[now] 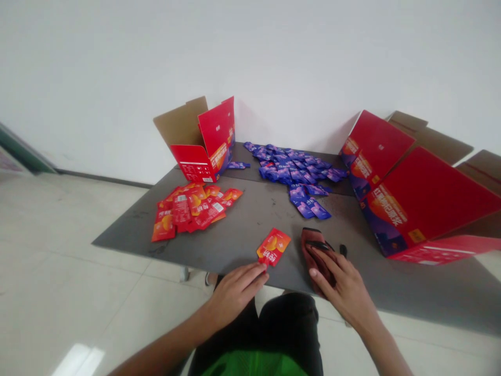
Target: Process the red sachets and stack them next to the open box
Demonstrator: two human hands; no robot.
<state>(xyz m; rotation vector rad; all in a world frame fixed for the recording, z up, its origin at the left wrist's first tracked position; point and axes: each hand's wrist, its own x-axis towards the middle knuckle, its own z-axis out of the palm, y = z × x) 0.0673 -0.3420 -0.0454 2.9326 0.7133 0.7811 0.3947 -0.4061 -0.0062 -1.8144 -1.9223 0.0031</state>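
Observation:
My left hand (pixel 239 284) is at the front edge of the table, its fingertips closed on the narrow end of a red-and-orange pouch (pixel 275 244) that lies flat. To the right, my right hand (pixel 344 277) rests over a reddish-brown object (pixel 309 237) with black parts, the fingers curled onto it. My palm covers part of that object, and its kind is unclear. A small black piece (pixel 343 250) sits just beyond my right fingers. On the left lies a heap of similar red pouches (pixel 195 206).
Purple pouches (pixel 293 164) are piled along the back of the grey table (pixel 254 209), several nearer the middle. An open red carton (pixel 191 159) stands at the back left. Larger open red cartons (pixel 422 198) occupy the right side. A white wall (pixel 274 62) rises behind.

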